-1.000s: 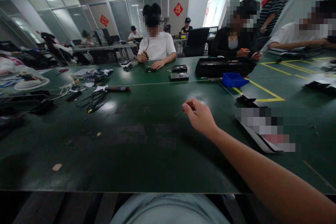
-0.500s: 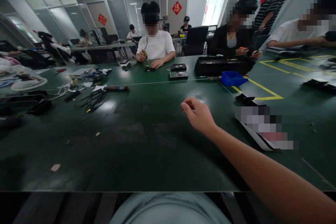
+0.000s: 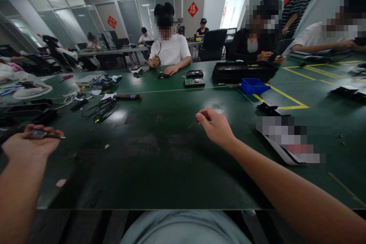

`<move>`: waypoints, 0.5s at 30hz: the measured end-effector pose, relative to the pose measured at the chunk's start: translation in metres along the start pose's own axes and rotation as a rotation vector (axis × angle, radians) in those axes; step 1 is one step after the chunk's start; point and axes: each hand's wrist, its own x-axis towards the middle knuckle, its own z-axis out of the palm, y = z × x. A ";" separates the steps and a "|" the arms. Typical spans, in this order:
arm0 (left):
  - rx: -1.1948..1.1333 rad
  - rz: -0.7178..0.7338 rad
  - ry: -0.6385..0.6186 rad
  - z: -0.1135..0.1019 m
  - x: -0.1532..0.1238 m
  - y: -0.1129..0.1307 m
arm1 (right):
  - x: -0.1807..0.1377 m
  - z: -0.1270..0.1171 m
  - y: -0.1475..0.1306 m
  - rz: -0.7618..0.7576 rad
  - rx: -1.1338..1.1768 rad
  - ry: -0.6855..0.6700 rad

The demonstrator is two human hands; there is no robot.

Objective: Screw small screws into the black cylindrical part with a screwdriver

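Observation:
On the left side of the green table, my left hand (image 3: 30,145) is wrapped from below round a dark stick-shaped tool (image 3: 41,134) with a narrower black front and a small pale tip pointing right. The tool's kind is not clear. Near the middle, my right hand (image 3: 215,124) pinches a thin screwdriver (image 3: 192,124) above the table; its metal shaft points down and left, and the fingers hide most of the handle. The two hands are far apart.
Beyond my hands lie a corded tool (image 3: 127,96), circuit-board drives (image 3: 194,82), a blue tray (image 3: 255,85) and a long black housing (image 3: 244,71). A white-edged packet (image 3: 281,146) is by my right forearm. Across the table a person (image 3: 170,51) works on a small device.
My left hand has come into view from the left, holding the dark stick-shaped tool. My right hand stays almost in place with the screwdriver.

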 end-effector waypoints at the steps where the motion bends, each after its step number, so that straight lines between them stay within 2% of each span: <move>1: -0.172 -0.057 -0.012 0.009 0.000 -0.006 | 0.000 0.000 0.000 0.002 0.002 -0.001; 3: -0.388 -0.171 -0.115 0.034 -0.008 -0.018 | 0.000 0.000 0.000 0.002 0.004 -0.002; 5: -0.423 -0.268 -0.206 0.063 -0.023 -0.029 | 0.000 0.001 0.000 -0.001 0.002 -0.002; 7: -0.382 -0.364 -0.328 0.093 -0.045 -0.040 | 0.000 0.000 0.001 -0.004 0.000 -0.003; 10: -0.294 -0.428 -0.583 0.132 -0.082 -0.053 | 0.000 -0.001 0.000 -0.002 0.008 -0.021; 15: -0.172 -0.437 -0.840 0.177 -0.140 -0.063 | -0.001 -0.003 -0.003 -0.006 0.019 -0.049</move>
